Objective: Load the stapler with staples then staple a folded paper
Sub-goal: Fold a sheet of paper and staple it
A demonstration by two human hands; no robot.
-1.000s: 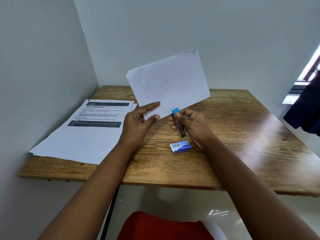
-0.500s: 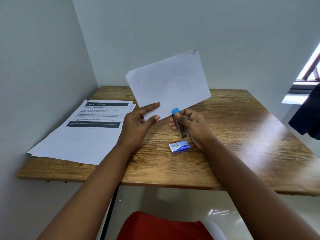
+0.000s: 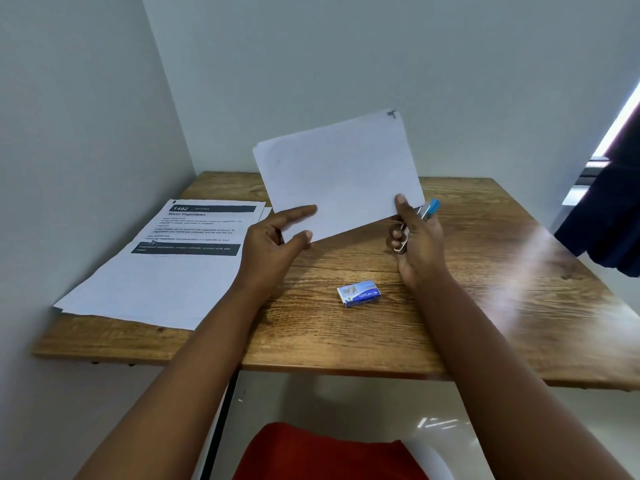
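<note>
**Paper in my left grip, stapler in my right**

From the head view, my left hand (image 3: 273,242) pinches the lower left corner of the one folded paper (image 3: 337,174) between thumb and forefinger, holding it tilted above the desk (image 3: 485,306). My right hand (image 3: 417,245) curls around the one stapler (image 3: 420,220), blue-tipped and metal, its thumb touching the paper's lower right edge. The paper is white and blank, with a dark mark at its top corner. One blue staple box (image 3: 359,293) lies on the desk near my right wrist. A stack of printed sheets (image 3: 166,265) lies to the left.
</note>
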